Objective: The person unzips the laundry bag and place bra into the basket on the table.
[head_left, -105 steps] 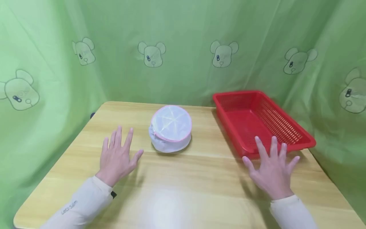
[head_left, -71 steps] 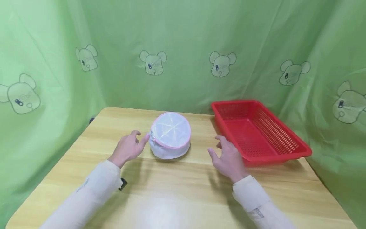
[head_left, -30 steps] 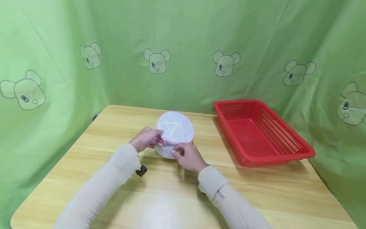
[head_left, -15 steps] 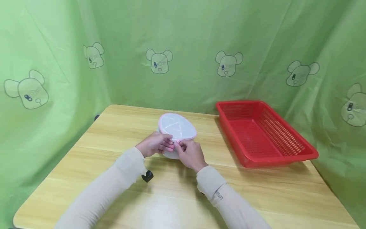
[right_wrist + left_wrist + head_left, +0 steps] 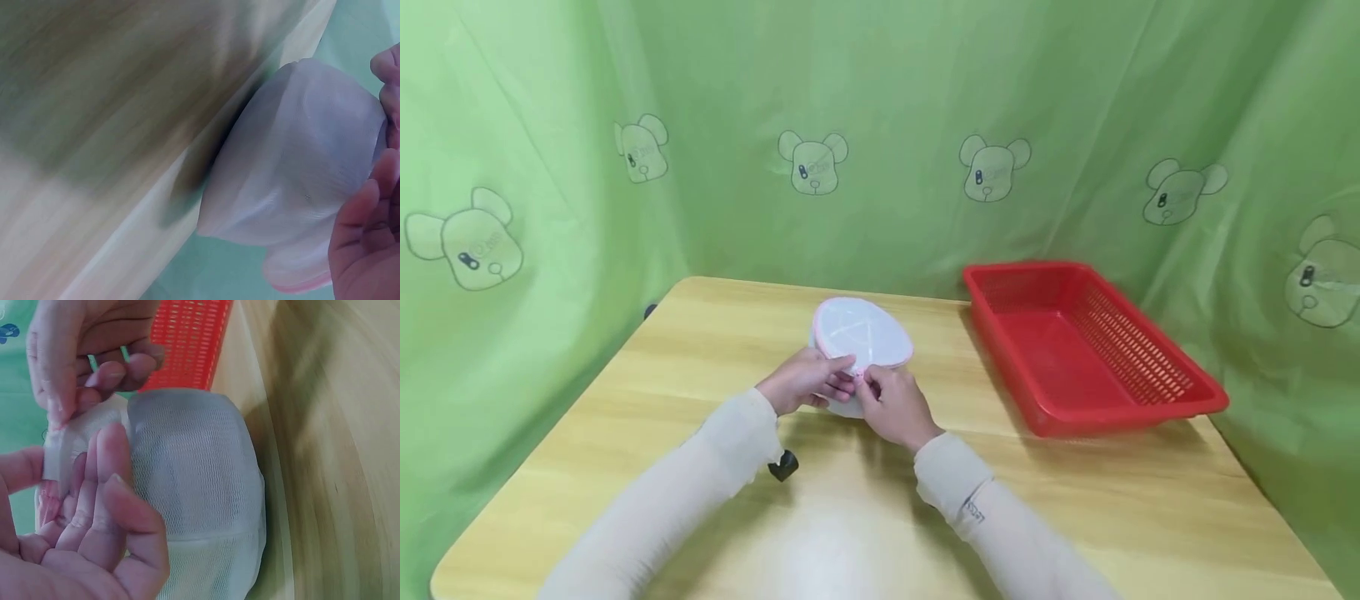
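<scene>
A round white mesh laundry bag [image 5: 861,332] with a pink zipped rim stands on the wooden table, its top pulled out of round toward the hands. My left hand [image 5: 808,379] pinches the rim at the front, thumb on top and fingers below. Close beside it, my right hand [image 5: 897,404] pinches the same rim near the zipper; the zipper pull itself is hidden by the fingers. In the left wrist view the left hand [image 5: 94,531] grips a white edge strip, and the mesh side of the bag [image 5: 194,462] bulges beside it. The right wrist view shows the bag's pale side [image 5: 281,162].
A red plastic basket [image 5: 1011,367] with slotted walls stands at the right of the table [image 5: 700,533]. A green curtain [image 5: 895,225] with mouse-like heads printed on it hangs behind and at both sides.
Both hands came inward from beside the bag and took hold of its front rim. The bag's round top became pulled out of shape. Over the last half second the hands have barely moved.
</scene>
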`<action>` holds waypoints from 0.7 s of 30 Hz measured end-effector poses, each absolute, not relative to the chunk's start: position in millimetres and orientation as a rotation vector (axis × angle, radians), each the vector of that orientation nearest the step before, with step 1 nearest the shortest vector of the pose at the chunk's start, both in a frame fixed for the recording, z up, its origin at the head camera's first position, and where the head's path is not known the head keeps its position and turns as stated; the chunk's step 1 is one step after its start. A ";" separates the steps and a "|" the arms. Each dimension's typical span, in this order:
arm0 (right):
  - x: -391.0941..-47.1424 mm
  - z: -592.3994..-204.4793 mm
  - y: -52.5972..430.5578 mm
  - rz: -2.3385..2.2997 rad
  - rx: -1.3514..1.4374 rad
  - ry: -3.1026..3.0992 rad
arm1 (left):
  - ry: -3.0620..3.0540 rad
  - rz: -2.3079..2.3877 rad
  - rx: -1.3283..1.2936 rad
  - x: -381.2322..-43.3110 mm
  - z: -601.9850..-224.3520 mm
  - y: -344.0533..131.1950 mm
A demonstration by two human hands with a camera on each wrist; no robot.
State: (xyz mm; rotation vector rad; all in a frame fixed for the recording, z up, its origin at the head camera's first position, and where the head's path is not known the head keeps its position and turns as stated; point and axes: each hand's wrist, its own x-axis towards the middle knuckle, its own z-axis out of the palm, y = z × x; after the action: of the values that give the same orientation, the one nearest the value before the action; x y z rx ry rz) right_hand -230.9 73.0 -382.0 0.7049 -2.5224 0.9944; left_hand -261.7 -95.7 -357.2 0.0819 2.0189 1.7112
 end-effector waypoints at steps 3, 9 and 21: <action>-228.8 -382.7 73.7 0.973 0.702 -2.597 | 2.010 1.715 0.056 -260.8 -359.4 -96.1; -228.8 -385.6 78.6 0.909 0.683 -2.650 | 2.008 1.717 0.071 -259.8 -363.6 -97.0; -230.7 -378.7 88.1 0.919 0.680 -2.652 | 1.963 1.760 0.096 -259.4 -360.8 -99.6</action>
State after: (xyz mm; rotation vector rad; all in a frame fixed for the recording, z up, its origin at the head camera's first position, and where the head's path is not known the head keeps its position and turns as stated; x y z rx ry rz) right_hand -230.7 88.1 -378.7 0.6798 -2.6517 0.9186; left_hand -259.4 -99.6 -360.8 0.0958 1.9630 1.7599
